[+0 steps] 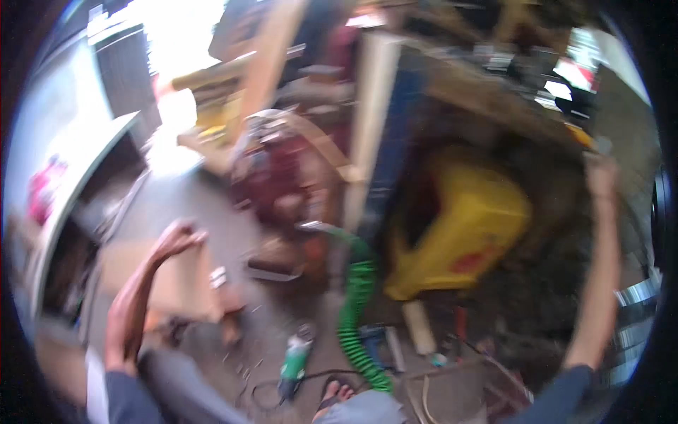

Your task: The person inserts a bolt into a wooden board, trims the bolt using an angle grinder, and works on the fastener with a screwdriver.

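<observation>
The view is smeared by motion. My left hand (180,239) is raised at the left with its fingers curled together, above a flat tan board (155,279); whether it holds anything is too blurred to tell. Far to the right, my right hand (602,175) is lifted with closed fingers around a small yellow and grey object (583,136) that I cannot make out. Between my arms, a green ribbed hose (355,297) runs down towards my feet, and a green power tool (294,359) lies on the floor.
A yellow plastic container (480,219) with a red mark stands right of centre, beside a pale upright post (371,127). A dark red machine (282,169) is left of the post. A shelf (78,184) stands at the left. Cables and wood pieces (419,327) lie near my feet.
</observation>
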The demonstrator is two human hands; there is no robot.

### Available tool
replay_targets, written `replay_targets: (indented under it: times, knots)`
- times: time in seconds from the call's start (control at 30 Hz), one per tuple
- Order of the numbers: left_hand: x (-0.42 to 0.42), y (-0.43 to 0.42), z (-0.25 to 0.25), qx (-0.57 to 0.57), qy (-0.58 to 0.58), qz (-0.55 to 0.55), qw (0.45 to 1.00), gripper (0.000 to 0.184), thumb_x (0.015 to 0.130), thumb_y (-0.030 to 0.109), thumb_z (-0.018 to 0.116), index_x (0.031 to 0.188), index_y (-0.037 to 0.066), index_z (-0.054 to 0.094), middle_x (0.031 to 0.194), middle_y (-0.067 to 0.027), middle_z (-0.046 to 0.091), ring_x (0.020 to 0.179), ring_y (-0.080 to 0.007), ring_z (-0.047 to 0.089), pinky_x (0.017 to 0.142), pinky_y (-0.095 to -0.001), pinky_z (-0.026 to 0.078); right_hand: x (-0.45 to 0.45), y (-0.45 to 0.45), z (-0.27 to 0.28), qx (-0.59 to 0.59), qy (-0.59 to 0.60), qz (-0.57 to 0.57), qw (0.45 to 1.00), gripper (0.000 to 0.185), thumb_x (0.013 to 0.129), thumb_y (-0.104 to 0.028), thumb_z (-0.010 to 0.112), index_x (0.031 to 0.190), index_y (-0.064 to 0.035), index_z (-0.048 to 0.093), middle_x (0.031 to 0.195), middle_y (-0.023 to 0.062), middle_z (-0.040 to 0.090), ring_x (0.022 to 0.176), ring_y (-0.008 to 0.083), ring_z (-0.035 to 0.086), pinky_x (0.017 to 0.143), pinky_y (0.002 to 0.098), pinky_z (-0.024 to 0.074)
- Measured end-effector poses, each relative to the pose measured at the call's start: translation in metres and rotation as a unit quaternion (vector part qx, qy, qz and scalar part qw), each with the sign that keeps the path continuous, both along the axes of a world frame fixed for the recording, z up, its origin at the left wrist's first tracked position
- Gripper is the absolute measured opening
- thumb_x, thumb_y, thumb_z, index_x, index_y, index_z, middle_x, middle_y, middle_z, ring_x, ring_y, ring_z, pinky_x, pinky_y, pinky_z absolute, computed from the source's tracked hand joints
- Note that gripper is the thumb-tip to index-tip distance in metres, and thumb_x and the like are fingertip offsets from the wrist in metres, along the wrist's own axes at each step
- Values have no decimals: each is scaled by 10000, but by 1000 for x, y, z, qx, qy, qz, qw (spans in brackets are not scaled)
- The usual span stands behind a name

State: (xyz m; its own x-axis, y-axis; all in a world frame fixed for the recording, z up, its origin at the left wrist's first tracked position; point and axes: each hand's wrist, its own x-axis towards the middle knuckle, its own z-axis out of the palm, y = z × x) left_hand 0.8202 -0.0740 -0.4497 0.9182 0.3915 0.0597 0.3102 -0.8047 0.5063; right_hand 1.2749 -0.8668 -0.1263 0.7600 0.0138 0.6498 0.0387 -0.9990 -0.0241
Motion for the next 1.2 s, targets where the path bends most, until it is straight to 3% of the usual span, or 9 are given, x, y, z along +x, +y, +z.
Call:
replay_targets:
  times: [0.07,0.13,0.2,0.27,0.67,0.83,1.0,1.13,1.2]
  knots:
    - [-27,1,25,-10,-21,17,1000,467,905,448,734,794,7,630,628,-58,507,632,-129,455,561,-387,396,97,7,-1,-18,34,14,999,350,1061,-307,481,1202,-77,703,1109,167,728,1053,323,693,931,444,548]
    - [-50,-40,64,-99,-31,88,991,379,885,393,784,905,29,677,822,-22,677,797,-102,587,709,-310,493,180,21,-22,-45,64,19,997,352,1056,-317,492,1202,-74,702,1107,167,726,1047,325,692,924,445,548]
    - [-76,-57,92,-124,18,179,976,344,851,348,816,975,47,705,896,-24,679,921,-120,611,858,-345,494,226,48,-43,-53,87,22,995,356,1051,-327,502,1201,-71,701,1104,168,723,1041,327,691,917,446,548]
    - [-96,-66,105,-111,47,186,975,335,835,333,831,976,56,707,910,-17,677,932,-121,605,866,-339,481,255,66,-65,-55,105,23,993,361,1047,-336,512,1201,-69,700,1102,168,721,1035,329,690,911,447,548]
    - [-120,-78,103,-141,43,148,978,413,783,381,897,913,35,711,884,2,667,922,-121,601,873,-310,460,244,81,-97,-50,82,31,995,403,1019,-396,575,1198,-54,693,1089,170,708,998,341,683,871,455,549]
    - [-105,-61,103,-114,96,124,981,457,806,470,836,951,51,724,875,-37,700,890,-153,640,820,-341,496,141,69,-65,-20,-37,71,997,427,1008,-420,601,1196,-47,690,1084,171,702,983,346,680,854,459,550]
    - [-55,-23,67,-141,158,46,976,503,833,520,797,1000,50,739,901,-63,709,907,-156,645,813,-362,508,-79,105,-29,-20,-264,176,948,455,996,-445,627,1195,-41,687,1079,171,697,968,350,677,838,462,550]
    - [-8,9,3,-89,213,26,973,602,843,597,743,1068,38,751,996,-125,743,955,-256,687,848,-400,521,-260,182,-47,-83,-392,254,880,478,987,-465,648,1194,-36,684,1074,172,692,956,354,675,825,464,550]
    - [3,19,-35,-80,190,0,978,635,857,591,724,1156,31,720,1122,-171,725,1072,-328,677,924,-428,522,-331,240,-79,-100,-374,319,865,490,982,-475,658,1194,-33,683,1072,172,690,950,356,673,818,466,550]
